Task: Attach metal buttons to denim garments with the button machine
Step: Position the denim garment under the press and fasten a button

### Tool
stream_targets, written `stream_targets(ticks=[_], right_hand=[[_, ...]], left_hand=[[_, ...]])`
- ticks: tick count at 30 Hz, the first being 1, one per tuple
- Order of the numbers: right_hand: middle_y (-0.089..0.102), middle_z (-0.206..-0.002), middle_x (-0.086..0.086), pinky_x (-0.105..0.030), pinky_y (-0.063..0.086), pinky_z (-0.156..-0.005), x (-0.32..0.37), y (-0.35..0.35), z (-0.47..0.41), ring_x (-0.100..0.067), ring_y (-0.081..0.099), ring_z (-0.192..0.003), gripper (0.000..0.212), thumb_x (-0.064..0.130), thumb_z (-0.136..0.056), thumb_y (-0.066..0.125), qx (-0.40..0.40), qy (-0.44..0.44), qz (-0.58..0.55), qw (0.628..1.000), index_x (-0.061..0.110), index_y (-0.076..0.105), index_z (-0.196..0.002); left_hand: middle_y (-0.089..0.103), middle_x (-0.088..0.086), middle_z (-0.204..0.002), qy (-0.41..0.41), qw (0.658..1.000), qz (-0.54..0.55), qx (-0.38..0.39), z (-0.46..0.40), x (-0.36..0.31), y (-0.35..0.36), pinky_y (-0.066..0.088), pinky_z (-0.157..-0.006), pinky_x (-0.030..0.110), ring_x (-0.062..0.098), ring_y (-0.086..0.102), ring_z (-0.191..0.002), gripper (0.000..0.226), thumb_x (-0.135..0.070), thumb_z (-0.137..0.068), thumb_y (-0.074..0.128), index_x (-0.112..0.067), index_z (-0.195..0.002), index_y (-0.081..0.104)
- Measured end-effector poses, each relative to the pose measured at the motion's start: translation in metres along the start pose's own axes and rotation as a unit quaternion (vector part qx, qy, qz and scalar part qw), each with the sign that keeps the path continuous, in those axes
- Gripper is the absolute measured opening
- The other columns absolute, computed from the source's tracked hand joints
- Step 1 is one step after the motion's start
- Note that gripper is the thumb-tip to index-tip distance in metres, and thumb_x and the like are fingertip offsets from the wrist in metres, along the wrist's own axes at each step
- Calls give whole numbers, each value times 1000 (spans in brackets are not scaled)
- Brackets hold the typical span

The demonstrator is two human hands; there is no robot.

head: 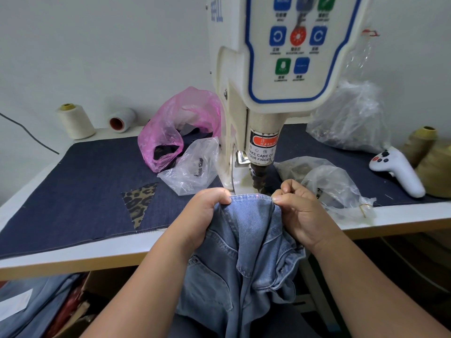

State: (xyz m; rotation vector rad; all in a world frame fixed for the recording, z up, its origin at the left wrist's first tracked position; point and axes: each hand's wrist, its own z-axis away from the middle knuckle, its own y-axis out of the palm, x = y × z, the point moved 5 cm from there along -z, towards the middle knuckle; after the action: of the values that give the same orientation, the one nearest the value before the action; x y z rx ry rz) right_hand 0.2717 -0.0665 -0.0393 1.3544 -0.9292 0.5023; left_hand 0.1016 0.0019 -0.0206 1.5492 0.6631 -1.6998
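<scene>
Both hands are gripping the denim waistband (251,198), left hand (203,211) and right hand (296,211) holding it stretched crosswise, lying just before the button machine's punch head (260,173), between them

Two forearms enter from the bottom edge, both bare to the frame limit; no sleeves, gloves, watch or rings visible. Left hand (203,213): thumbnail short, unpainted. Right hand (296,211): thumbnail short, unpainted, knuckles of curled fingers (290,187) visible. No other part of the person in view.
</scene>
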Motion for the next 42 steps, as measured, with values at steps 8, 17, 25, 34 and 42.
stream_targets(ticks=[8, 17, 25, 34, 42], right_hand=[[46, -57, 0, -21, 47, -51, -1, -2, 0, -11, 46, -50, 27, -7, -68, 53, -3, 4, 2, 1000, 15, 39, -77], [47, -56, 1, -21, 48, -50, 0, 0, 2, -10, 48, -50, 29, -8, -68, 55, -1, 4, 7, 1000, 15, 40, -75], [47, -56, 2, -20, 47, -50, 0, 0, 1, -9, 47, -50, 27, -7, -68, 54, -10, 10, 0, 1000, 16, 40, -75], [44, -58, 1, -21, 46, -52, 0, -2, 2, -10, 44, -52, 27, -6, -68, 55, -13, 18, 12, 1000, 16, 40, -75], [56, -66, -2, -22, 49, -59, 12, 9, 33, -13, 50, -58, 27, -1, -62, 72, 36, 2, 69, 997, 20, 56, -69]], left_hand=[[39, 7, -68, 10, 1000, -18, -6, 1, -2, -1, 32, -66, 36, 21, 39, -67, 12, -22, -61, 54, -18, -55, 44], [43, 1, -62, 8, 1000, -5, 4, 2, -2, 0, 35, -63, 33, 16, 43, -59, 12, -22, -62, 54, -20, -52, 47], [42, 5, -65, 9, 1000, -2, -8, 5, -5, 2, 35, -62, 32, 18, 42, -61, 8, -20, -61, 53, -15, -58, 47], [40, 2, -62, 21, 1000, -16, 1, 2, -4, 0, 34, -61, 32, 15, 41, -59, 12, -23, -61, 55, -18, -54, 46], [29, 4, -60, 93, 993, -65, 36, 30, -21, 9, 21, -58, 34, 16, 26, -58, 22, -27, -58, 59, -19, -53, 38]])
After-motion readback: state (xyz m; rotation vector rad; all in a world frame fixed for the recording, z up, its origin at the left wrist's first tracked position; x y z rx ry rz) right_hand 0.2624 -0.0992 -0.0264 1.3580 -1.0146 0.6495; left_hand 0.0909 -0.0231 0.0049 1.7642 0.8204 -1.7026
